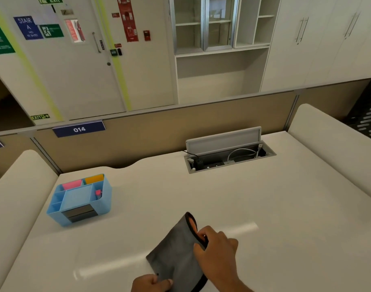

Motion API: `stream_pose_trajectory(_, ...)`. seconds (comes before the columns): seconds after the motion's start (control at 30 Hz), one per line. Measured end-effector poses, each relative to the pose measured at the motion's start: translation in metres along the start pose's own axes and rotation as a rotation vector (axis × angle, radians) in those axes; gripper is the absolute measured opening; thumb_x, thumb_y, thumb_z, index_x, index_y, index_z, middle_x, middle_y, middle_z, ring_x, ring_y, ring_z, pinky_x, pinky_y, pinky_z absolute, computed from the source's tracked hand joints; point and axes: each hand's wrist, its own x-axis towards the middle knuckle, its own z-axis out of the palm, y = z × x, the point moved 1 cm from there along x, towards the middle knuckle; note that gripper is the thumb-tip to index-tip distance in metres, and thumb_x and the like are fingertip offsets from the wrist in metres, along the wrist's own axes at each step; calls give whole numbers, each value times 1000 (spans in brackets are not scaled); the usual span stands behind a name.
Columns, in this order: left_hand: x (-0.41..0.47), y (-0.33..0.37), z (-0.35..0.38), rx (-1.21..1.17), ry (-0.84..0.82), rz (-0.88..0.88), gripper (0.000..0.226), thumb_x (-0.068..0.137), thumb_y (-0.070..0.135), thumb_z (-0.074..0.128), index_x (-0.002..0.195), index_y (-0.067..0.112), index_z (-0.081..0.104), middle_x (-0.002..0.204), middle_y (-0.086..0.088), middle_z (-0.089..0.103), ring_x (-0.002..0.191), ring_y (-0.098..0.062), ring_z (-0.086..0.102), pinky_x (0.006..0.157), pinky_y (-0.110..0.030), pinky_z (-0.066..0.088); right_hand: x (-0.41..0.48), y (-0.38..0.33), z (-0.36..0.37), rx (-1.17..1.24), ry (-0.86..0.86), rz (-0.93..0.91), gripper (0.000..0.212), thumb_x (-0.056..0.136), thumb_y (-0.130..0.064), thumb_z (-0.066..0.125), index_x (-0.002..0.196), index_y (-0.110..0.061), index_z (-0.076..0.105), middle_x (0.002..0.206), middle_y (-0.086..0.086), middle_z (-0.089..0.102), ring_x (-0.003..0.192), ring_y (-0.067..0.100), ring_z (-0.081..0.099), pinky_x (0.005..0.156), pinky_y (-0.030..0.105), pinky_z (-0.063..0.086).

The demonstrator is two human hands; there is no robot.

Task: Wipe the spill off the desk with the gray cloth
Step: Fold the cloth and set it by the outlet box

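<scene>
A gray cloth (173,249) with a black hem and an orange underside lies near the front middle of the white desk (264,207). My right hand (218,251) pinches its right edge, folding the far corner up so the orange side shows. At the bottom edge of the view my left hand (152,283) grips the cloth's near corner. No spill stands out on the glossy desk surface; only light reflections show.
A light blue desk organizer (80,200) with pink and orange notes stands at the left. An open cable box (228,157) with its lid raised sits at the back. A tan partition (159,133) runs behind the desk, and white side panels flank it.
</scene>
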Motion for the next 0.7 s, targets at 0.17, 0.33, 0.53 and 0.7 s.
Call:
stream_pose_trajectory(0.17, 50, 48, 30, 83, -119, -6, 47, 69, 12, 91, 44, 12, 52, 47, -6, 46, 51, -19, 40, 50, -27, 29, 58, 8, -36, -13, 166, -15, 11, 90, -41, 60, 96, -45, 53, 80, -16, 59, 86, 6, 54, 85, 33, 25)
stream_pose_trajectory(0.33, 90, 105, 89, -41, -116, 57, 30, 74, 18, 87, 63, -3, 69, 53, -2, 62, 52, -18, 53, 53, -27, 37, 124, 29, -70, -35, 286, 23, 9, 93, -40, 63, 100, -40, 57, 81, -16, 63, 84, 10, 58, 83, 36, 27)
stream_pose_trajectory(0.53, 132, 166, 150, 75, -99, 192, 29, 79, 30, 83, 69, 8, 68, 68, -8, 70, 63, -26, 66, 56, -36, 50, 196, 58, -92, 0, 359, 66, 10, 97, -40, 66, 102, -34, 60, 87, -10, 67, 85, 14, 62, 84, 35, 29)
stream_pose_trajectory(0.7, 157, 194, 192, 234, -32, 293, 27, 86, 38, 77, 73, 18, 64, 70, 1, 65, 62, -14, 60, 52, -25, 40, 245, 82, -96, 41, 388, 83, 10, 96, -38, 68, 98, -35, 58, 84, -10, 67, 83, 16, 63, 85, 38, 33)
